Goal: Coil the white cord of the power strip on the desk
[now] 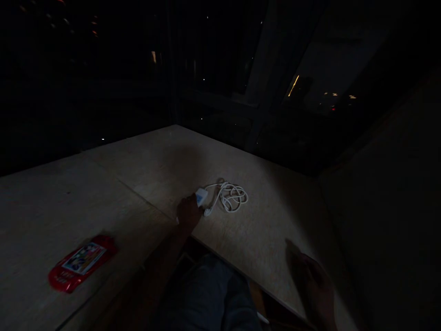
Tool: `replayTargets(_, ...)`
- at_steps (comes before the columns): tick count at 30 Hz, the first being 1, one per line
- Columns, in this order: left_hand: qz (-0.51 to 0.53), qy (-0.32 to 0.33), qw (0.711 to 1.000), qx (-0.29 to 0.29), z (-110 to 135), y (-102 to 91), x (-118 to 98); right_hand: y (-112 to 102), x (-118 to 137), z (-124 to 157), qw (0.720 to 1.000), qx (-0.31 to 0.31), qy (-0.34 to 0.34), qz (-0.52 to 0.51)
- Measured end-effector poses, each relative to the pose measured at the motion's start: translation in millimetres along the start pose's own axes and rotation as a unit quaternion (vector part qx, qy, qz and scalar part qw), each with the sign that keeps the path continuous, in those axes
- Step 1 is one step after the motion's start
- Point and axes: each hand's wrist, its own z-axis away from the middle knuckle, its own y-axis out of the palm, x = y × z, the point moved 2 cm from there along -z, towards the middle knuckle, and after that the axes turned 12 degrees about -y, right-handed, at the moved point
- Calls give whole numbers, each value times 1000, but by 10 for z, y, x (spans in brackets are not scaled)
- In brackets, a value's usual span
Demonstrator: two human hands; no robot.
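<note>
My left hand (189,212) is closed on the near edge of a small white adapter block (201,196) with a blue patch on its face. From the block runs a white cable (235,197), lying loosely coiled on the pale table just to the right. One cable end (207,212) rests close to my fingers. Off to the right, my right hand (317,282) is held by the table's near edge, dim, its fingers partly stretched and apart. Nothing shows in it.
A red, handheld-shaped item with a colourful picture (84,259) lies at the left. The pale table (262,220) has a seam left of centre and a corner at the back. Dark windows with small lights stand behind it, and a dark wall (389,197) borders the right.
</note>
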Motion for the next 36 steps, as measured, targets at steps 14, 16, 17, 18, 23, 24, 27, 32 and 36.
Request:
replayTargets(14,74,163,984,18,996,298,-842,72,102,-28,999,-9,20,-34)
replayTargets(16,87,177,980,27,1089,332,-923,74,116,-26,999,-6,12,-38)
replayTargets(17,95,184,978,30,1129,344,-954,75,124,-24,999,-7,12,-40)
replayTargets(18,104,192,975,32,1164,353,-977,77,131,-22,999,-8,13,-40)
replayTargets(23,142,221,963,51,1256,372,-1012,89,157,-9,999,6,5,-42)
replayTargets(24,144,226,962,59,1258,376,-1012,93,167,-8,999,16,-8,-40)
replayTargets(27,145,250,955,73,1254,395,-1015,106,210,-7,996,47,-73,-21)
replayTargets(32,167,299,935,93,1224,441,-1018,159,243,2,981,133,-143,19)
replayTargets(36,172,316,926,111,1144,408,-958,161,263,16,978,141,-153,14)
